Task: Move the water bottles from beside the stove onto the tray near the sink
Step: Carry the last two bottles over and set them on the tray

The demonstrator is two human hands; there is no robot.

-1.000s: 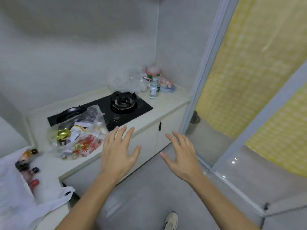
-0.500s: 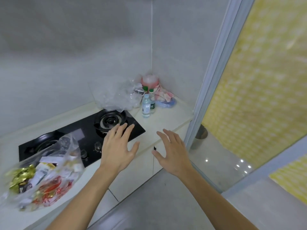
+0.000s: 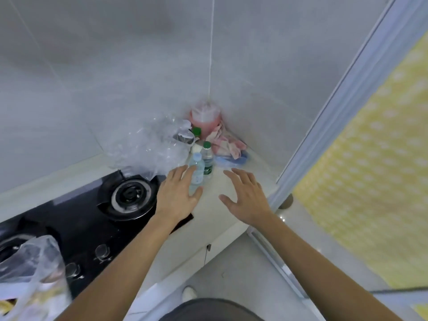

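Two small clear water bottles stand upright on the white counter to the right of the black stove (image 3: 92,218). The nearer bottle (image 3: 196,173) has a pale blue cap; the one behind it (image 3: 207,162) has a green cap and green label. A third green cap (image 3: 196,131) shows farther back. My left hand (image 3: 177,195) is open, fingers spread, its fingertips reaching the nearer bottle's left side. My right hand (image 3: 246,198) hovers open over the bare counter to the right of the bottles. No tray or sink is in view.
A crumpled clear plastic bag (image 3: 150,147) lies left of the bottles. A pink jug (image 3: 205,119), pink cloth (image 3: 228,144) and blue dish (image 3: 231,161) fill the corner. Another plastic bag (image 3: 32,269) sits at lower left. A sliding door frame (image 3: 324,126) stands right.
I have stepped closer to the corner. Both hands moved forward over the counter, the left one reaching the nearer bottle. The bag of snacks slid to the lower left edge.
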